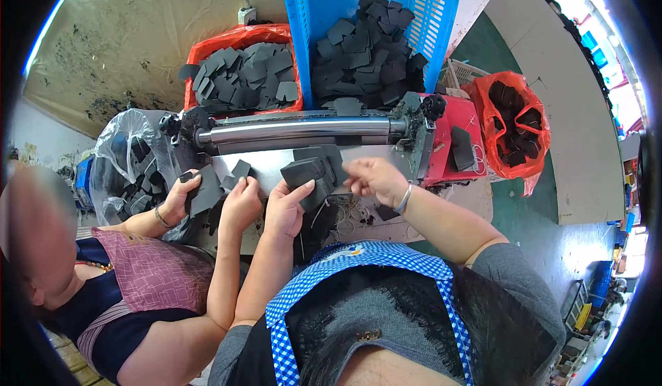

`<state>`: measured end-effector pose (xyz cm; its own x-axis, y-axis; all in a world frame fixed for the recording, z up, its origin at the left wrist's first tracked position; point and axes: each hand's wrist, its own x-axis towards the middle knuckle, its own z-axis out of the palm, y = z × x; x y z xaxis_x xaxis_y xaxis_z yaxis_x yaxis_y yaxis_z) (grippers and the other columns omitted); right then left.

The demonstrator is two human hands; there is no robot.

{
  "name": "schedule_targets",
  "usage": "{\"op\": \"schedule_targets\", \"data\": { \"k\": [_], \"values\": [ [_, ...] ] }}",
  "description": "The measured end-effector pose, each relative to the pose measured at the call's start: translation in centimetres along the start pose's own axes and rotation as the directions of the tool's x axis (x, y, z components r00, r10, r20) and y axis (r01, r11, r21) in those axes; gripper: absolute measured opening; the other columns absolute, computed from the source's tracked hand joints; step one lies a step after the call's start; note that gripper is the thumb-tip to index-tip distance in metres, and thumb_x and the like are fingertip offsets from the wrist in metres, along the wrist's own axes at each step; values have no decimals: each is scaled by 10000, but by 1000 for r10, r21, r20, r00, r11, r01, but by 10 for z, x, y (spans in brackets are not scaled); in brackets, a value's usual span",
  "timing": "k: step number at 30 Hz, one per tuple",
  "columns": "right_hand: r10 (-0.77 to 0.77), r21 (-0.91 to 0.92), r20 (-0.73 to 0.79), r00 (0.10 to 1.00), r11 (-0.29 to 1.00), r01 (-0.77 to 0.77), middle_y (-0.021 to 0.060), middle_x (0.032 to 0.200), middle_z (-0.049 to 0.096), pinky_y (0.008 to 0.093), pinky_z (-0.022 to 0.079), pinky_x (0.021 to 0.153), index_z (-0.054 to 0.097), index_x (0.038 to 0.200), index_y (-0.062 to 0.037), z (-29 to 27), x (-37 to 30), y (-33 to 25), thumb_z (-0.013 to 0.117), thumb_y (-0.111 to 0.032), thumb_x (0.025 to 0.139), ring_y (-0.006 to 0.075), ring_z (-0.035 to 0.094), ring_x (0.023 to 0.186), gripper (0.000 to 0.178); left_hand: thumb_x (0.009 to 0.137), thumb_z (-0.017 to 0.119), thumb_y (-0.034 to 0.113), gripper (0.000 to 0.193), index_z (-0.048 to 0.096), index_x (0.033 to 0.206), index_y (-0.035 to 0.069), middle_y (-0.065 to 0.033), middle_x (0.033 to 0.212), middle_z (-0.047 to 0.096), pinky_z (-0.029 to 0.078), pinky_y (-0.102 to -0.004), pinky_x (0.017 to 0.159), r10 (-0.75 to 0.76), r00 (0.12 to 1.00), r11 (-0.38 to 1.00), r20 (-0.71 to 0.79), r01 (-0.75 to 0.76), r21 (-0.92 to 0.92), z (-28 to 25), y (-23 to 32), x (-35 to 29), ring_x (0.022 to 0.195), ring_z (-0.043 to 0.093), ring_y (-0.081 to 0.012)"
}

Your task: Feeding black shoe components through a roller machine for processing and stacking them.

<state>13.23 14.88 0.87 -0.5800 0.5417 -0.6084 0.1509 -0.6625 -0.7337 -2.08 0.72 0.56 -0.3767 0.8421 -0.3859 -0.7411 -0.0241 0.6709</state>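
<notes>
My left hand (284,210) grips a stack of black flat pieces (308,174), its thumb lying across the near edge. The stack is over the metal plate of a roller machine (241,164). My right hand (378,181) is just right of the stack, fingers curled and thumb drawn in beside the edge of another black piece (333,157). Whether it pinches that piece cannot be made out. A shiny metal roller (296,131) runs across behind both hands.
A co-worker's hands (243,203) hold black pieces (205,191) close on my left. Behind the roller stand a red bag (299,96) and a blue crate (441,13) full of black pieces. Another red bag (483,93) is at right, a clear bag (110,134) at left.
</notes>
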Motion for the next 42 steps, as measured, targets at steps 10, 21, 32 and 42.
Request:
{"op": "schedule_targets", "data": {
  "k": [10, 21, 32, 42],
  "values": [
    [2, -208, 268, 964, 976, 55, 26, 746, 594, 159, 416, 502, 564, 839, -34, 10, -8, -5, 583, -187, 827, 60, 548, 612, 155, 787, 575, 1, 202, 544, 986, -1, -98, 915, 612, 502, -290, 692, -71, 996, 997, 62, 72, -15, -1, -2, -1, 800, 608, -182],
    [215, 40, 169, 962, 974, -225, 25, 691, 556, 187, 438, 468, 524, 789, -22, -4, 2, 11, 634, -206, 792, 83, 550, 595, 214, 794, 562, 0, 183, 543, 976, -14, -111, 906, 608, 511, -290, 672, -10, 998, 1000, -58, 10, -12, -5, -4, -3, 790, 609, -184],
    [78, -106, 271, 960, 993, -51, -17, 634, 529, 144, 363, 415, 562, 791, -36, 13, -11, -2, 645, -133, 775, 37, 463, 490, 129, 788, 563, -5, 205, 535, 990, -15, -117, 928, 600, 500, -300, 708, -153, 983, 978, 99, 165, -128, 3, 2, -10, 821, 600, -196],
    [44, 172, -67, 997, 985, -31, 44, 732, 590, 155, 413, 448, 550, 867, -13, 0, 8, -2, 613, -251, 811, 90, 590, 644, 252, 779, 578, -1, 208, 550, 985, -13, -101, 915, 606, 493, -289, 712, 3, 1000, 999, -7, -3, -41, 3, -1, -15, 831, 590, -177]
  ]
}}
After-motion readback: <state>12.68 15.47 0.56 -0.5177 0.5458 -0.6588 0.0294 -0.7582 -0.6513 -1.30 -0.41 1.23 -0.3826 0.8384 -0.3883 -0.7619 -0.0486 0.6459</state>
